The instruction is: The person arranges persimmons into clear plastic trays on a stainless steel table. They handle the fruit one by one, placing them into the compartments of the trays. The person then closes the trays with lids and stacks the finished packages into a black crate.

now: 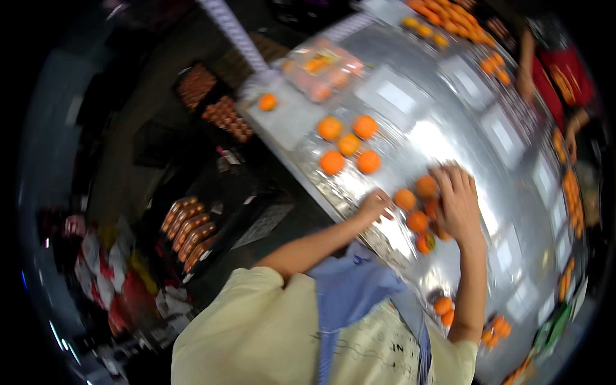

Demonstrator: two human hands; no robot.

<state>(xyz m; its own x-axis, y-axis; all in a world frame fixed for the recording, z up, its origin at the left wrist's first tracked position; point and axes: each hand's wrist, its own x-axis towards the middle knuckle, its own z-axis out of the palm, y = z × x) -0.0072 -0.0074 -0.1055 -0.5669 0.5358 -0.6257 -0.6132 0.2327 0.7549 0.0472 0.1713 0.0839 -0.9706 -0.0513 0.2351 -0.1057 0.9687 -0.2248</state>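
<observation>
My right hand point(456, 204) arches palm down over a cluster of orange citrus fruits point(417, 222) on the metal table point(428, 139). Its fingers reach past a fruit at the top of the cluster point(426, 186), and part of the cluster is hidden under the palm. Blur leaves unclear whether it grips one. My left hand point(376, 206) is at the cluster's left side, close to another orange fruit point(404, 198). Its fingers are partly curled and apart, with nothing visible in them. Several fruits point(349, 144) sit in a five-spot pattern on clear plastic beyond my left hand.
A clear pack of fruit point(323, 70) stands near the far left corner by a perforated post point(236, 36). One loose fruit point(267, 102) lies at the edge. Filled packs point(190, 231) are in a dark crate lower left. A person in red point(560, 79) is across the table.
</observation>
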